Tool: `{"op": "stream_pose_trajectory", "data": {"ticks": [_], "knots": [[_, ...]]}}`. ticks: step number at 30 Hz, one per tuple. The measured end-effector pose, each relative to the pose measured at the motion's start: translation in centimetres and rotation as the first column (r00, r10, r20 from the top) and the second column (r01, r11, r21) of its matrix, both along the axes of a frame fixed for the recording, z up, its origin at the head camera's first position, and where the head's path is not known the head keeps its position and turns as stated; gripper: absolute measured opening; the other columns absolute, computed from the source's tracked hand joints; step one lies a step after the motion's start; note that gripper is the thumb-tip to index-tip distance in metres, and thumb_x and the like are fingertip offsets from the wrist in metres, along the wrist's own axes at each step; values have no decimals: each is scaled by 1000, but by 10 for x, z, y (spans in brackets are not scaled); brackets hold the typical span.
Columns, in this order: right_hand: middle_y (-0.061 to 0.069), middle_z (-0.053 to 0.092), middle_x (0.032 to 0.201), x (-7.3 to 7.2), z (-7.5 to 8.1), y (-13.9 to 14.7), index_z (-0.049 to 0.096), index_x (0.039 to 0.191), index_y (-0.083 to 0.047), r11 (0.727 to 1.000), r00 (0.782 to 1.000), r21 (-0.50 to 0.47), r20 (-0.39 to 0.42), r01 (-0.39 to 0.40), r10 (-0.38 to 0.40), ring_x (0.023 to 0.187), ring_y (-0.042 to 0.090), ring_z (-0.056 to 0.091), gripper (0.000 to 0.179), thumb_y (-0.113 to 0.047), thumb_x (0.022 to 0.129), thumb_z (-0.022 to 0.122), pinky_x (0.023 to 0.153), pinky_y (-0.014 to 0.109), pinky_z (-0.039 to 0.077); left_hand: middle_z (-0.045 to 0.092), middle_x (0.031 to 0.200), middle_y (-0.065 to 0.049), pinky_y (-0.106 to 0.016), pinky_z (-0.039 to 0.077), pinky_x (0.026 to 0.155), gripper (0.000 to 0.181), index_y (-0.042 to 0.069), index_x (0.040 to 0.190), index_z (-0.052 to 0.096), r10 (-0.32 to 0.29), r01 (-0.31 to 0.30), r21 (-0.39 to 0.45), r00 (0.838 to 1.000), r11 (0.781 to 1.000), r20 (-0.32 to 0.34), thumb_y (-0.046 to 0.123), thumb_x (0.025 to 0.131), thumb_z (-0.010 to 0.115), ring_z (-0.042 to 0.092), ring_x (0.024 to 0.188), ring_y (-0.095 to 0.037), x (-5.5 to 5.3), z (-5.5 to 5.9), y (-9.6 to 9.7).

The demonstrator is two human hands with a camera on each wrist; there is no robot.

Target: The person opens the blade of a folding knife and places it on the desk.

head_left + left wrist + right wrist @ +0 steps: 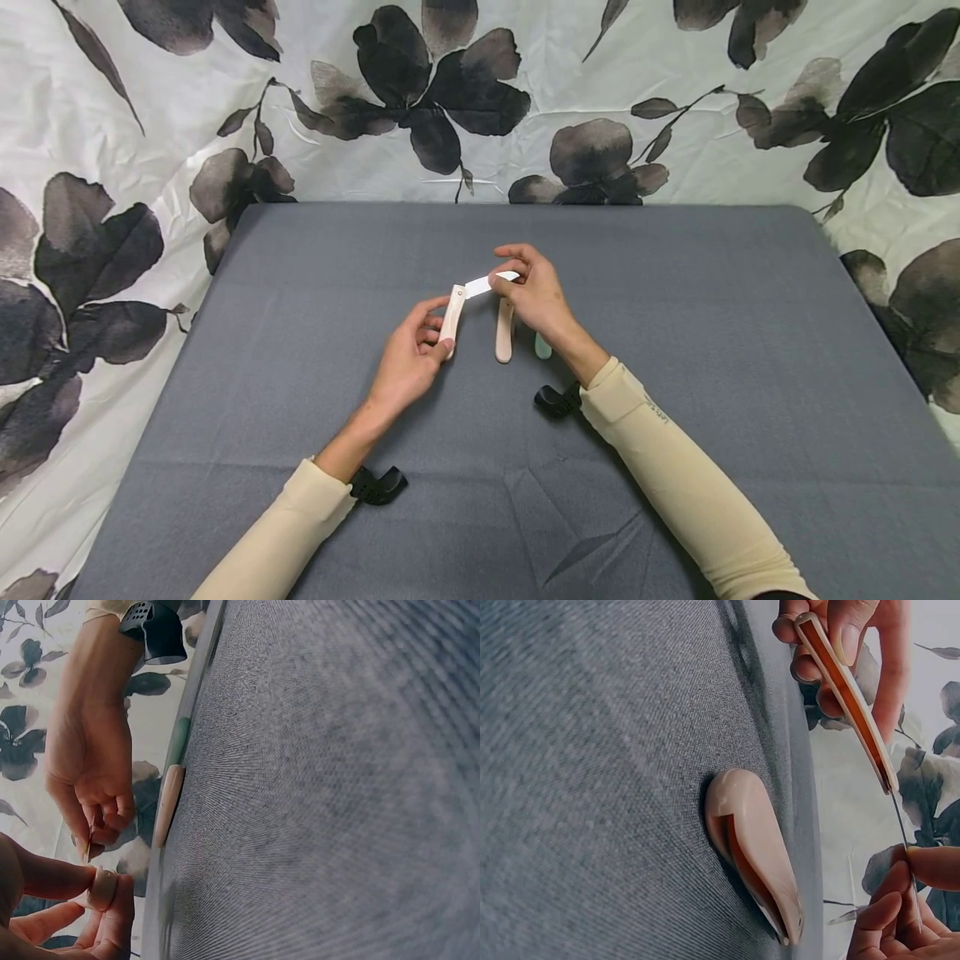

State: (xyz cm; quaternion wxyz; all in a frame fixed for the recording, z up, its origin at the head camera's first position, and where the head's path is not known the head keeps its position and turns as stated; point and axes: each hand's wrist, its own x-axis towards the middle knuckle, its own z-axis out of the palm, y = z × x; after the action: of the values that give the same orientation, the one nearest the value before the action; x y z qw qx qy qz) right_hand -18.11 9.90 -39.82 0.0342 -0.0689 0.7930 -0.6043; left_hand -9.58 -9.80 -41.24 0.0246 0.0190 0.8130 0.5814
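A folding knife with a pale pink handle [452,318] is held above the table, its thin light blade [477,287] swung out at an angle. My left hand [407,364] grips the handle between thumb and fingers. With thumb and fingertips, my right hand [542,293] pinches the flat of the blade. The right wrist view shows the handle's open slot [841,688] with the blade coming out at its lower end. Below the right hand, a second pale pink folding knife [754,844] lies folded on the table. A green handle [543,347] beside it is partly covered by the right hand.
The grey cloth-covered table [337,242] spreads around both hands, with wrinkles [585,533] near its front. A white curtain with dark flowers [525,83] hangs behind. Black wrist cameras [380,486] sit at both cuffs, over the tabletop.
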Motion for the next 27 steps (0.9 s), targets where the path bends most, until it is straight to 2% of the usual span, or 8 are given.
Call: {"op": "stream_pose_trajectory", "data": {"ticks": [3,5,9,13,19,22,27], "knots": [[25,74,114,-2,-1,-1,55,142,2,1000,1000,-12,13,7,-7,89,30,65,45,-2,99,68,69,22,48,65,123,-19,-18,51,69,60,16,149,55,-3,3,-2,1000,1000,1,-6,94,64,68,94,-28,-1,0,-1],[26,73,115,-3,-1,-1,54,143,1,999,999,-29,30,13,-12,91,29,68,46,-2,99,68,73,24,54,65,123,-19,-18,51,69,59,15,149,56,-5,5,-5,1000,1000,2,-6,94,64,68,95,-28,-1,1,-1],[26,72,115,-7,-1,-2,52,144,2,994,996,-105,82,30,-21,84,16,72,49,0,98,68,85,38,63,64,122,-19,-17,50,70,59,14,148,56,-7,7,-5,1000,1000,7,-7,94,64,68,95,-28,-2,1,-2],[20,73,108,-8,1,-3,49,145,3,981,992,-190,128,46,-22,77,8,72,52,3,97,68,90,46,63,64,122,-19,-17,50,69,59,13,148,57,-7,7,-2,1000,1000,7,-7,93,65,68,95,-29,-4,2,-3],[7,71,96,-10,1,-5,48,144,5,958,986,-280,162,67,-21,73,10,74,52,6,96,67,83,36,65,64,122,-19,-16,51,69,59,13,148,57,-17,17,-6,1000,1000,10,-7,93,65,68,95,-28,-6,2,-4],[8,70,96,-11,1,-7,47,145,6,949,984,-306,176,78,-24,72,11,75,53,7,96,67,78,30,65,64,122,-19,-17,51,69,59,13,148,57,-20,20,-12,1000,1000,9,-7,94,66,68,95,-28,-6,3,-5],[11,68,95,-14,1,-9,47,144,7,936,980,-339,197,100,-33,71,12,75,53,8,95,68,76,30,65,64,123,-18,-17,52,70,58,14,148,57,-22,23,-16,1000,1000,19,-6,94,66,68,95,-27,-7,5,-6]]}}
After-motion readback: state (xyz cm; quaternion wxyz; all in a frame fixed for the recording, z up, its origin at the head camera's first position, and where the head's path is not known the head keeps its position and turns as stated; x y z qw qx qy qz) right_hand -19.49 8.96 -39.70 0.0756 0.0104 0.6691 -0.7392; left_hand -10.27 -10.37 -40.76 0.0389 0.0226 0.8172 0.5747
